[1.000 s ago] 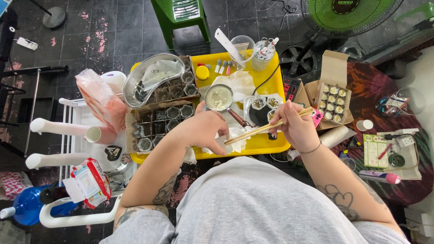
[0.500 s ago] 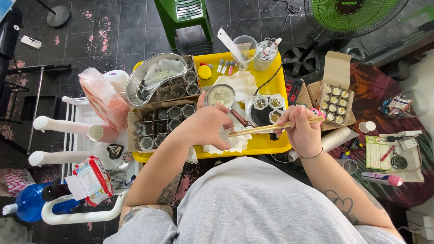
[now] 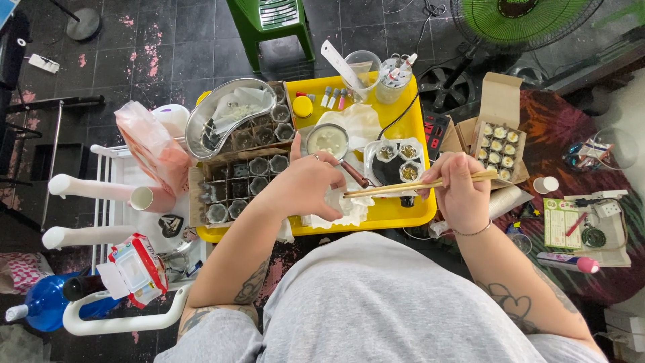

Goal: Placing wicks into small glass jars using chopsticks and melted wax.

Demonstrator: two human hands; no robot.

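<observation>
A person in a grey shirt, seen from above, works over a yellow tray (image 3: 403,214) crowded with small containers. The right hand (image 3: 460,191), near the tray's right edge, has its grip closed around a pair of wooden chopsticks (image 3: 420,185), which lie almost level with their tips pointing left toward the left hand (image 3: 306,185). That hand is curled over a crumpled white tissue (image 3: 336,205) at the tray's front edge; its grip looks closed on the tissue, though the fingertips are hidden underneath. Just behind the chopsticks sits a clear plastic holder with small filled cups (image 3: 396,158), and beside it, toward the tray's middle, a small round metal pan (image 3: 327,140) holds a pale liquid. A cardboard box of empty glass jars (image 3: 245,171) overlaps the tray's left edge, with a kidney-shaped steel dish (image 3: 228,114) resting on its far end. At the tray's far right corner stand a clear cup (image 3: 363,67) and a jar of tools (image 3: 393,77). Off the tray's right edge, an open cardboard carton (image 3: 497,138) shows rows of small lidded pots. A green plastic stool (image 3: 269,23) stands on the dark tiled floor beyond the tray.
</observation>
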